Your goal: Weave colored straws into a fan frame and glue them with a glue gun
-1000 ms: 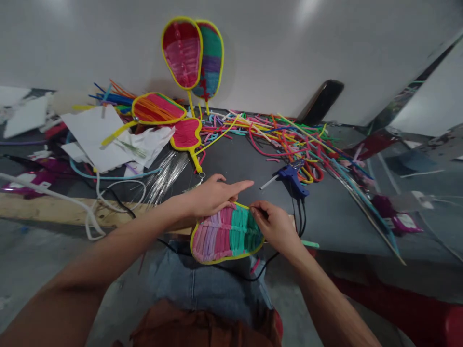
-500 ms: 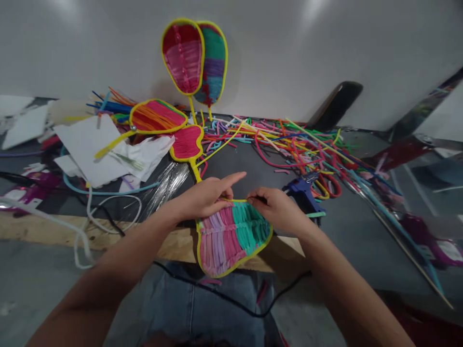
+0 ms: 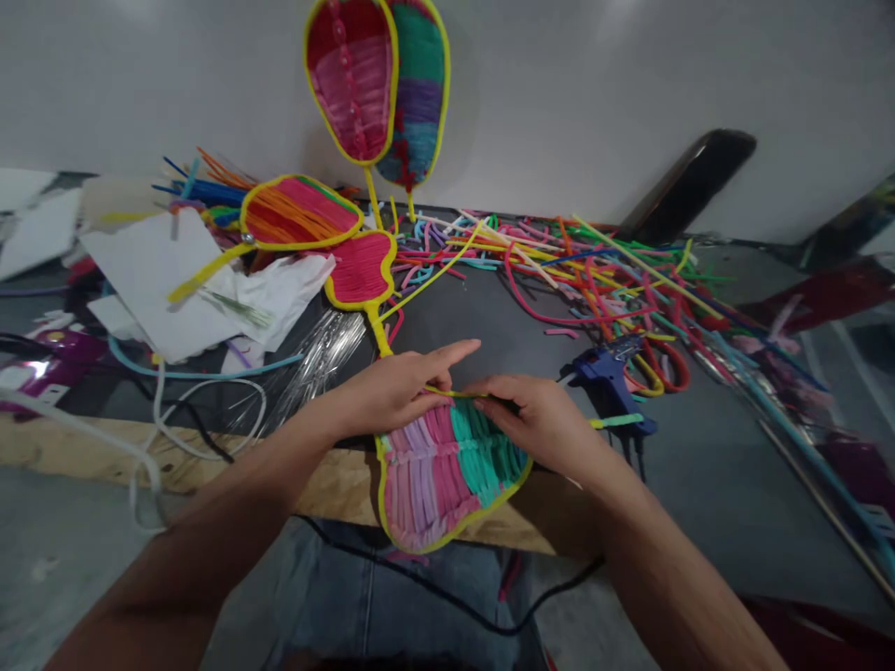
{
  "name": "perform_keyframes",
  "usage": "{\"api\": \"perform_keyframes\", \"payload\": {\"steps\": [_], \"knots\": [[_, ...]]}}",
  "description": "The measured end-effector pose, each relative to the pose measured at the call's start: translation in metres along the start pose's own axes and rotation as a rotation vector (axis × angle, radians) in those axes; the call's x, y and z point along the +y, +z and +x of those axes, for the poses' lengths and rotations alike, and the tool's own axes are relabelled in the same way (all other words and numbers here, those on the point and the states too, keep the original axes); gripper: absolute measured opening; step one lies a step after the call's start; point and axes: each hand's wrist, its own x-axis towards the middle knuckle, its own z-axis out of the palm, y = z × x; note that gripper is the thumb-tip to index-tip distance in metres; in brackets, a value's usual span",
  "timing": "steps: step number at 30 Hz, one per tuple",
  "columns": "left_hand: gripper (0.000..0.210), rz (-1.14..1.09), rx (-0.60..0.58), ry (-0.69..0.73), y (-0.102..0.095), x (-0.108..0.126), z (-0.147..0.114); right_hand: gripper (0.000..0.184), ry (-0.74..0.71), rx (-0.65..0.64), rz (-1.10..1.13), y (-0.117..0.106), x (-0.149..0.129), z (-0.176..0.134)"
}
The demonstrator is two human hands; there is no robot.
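Note:
A pipe-cleaner fan panel [image 3: 437, 475], striped pink, lilac and teal inside a yellow fuzzy border, lies over the table's front edge. My left hand [image 3: 398, 391] pinches its upper left rim, with the index finger stretched out to the right. Along the upper right rim, my right hand [image 3: 535, 415] has its fingers closed on the yellow pipe cleaner [image 3: 447, 393] of the border. Its fingertips partly hide that strip. Above my left hand lies a smaller pink panel [image 3: 360, 270] with a yellow border and stem.
A blue glue gun [image 3: 607, 377] and red-handled scissors [image 3: 667, 365] lie right of my right hand. Loose pipe cleaners [image 3: 559, 256] are heaped along the wall. Two finished panels [image 3: 353, 84] lean at the back. White papers [image 3: 164, 275] and a white cable [image 3: 160, 410] lie left.
The head view has shifted slightly, so the back panels sit higher in the picture. My right fingers have moved a little left along the yellow border; my left hand stays nearly in place.

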Motion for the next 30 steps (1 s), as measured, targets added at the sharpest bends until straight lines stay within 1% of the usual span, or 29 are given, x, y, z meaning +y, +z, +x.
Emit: {"api": "perform_keyframes", "payload": {"steps": [5, 7, 10, 13, 16, 19, 21, 26, 30], "knots": [[0.069, -0.029, 0.001, -0.012, 0.0, -0.001, -0.001, 0.03, -0.007, 0.016, -0.051, 0.006, 0.001, 0.0], [0.072, -0.083, 0.012, -0.029, -0.001, -0.001, -0.001, 0.03, 0.006, 0.011, -0.054, 0.006, 0.0, 0.0], [0.079, -0.261, 0.067, -0.087, -0.004, -0.001, -0.001, 0.028, 0.018, 0.006, -0.025, 0.006, -0.003, -0.002], [0.077, -0.521, 0.194, -0.134, -0.009, -0.001, -0.002, 0.028, 0.016, 0.003, 0.008, 0.006, -0.004, -0.003], [0.078, -0.785, 0.333, -0.096, -0.011, -0.002, -0.003, 0.029, 0.013, -0.008, 0.021, 0.009, -0.001, -0.005], [0.087, -0.986, 0.406, -0.028, -0.011, -0.003, -0.004, 0.031, 0.008, -0.01, 0.03, 0.013, 0.003, -0.006], [0.092, -1.059, 0.426, -0.005, -0.011, -0.001, -0.005, 0.031, 0.003, -0.003, 0.034, 0.015, 0.004, -0.006], [0.097, -1.188, 0.45, 0.061, -0.013, 0.005, -0.007, 0.032, -0.007, 0.011, 0.032, 0.017, 0.003, -0.005], [0.094, -1.228, 0.456, 0.048, -0.012, 0.003, -0.007, 0.031, -0.017, 0.023, 0.034, 0.017, 0.002, -0.005]]}}
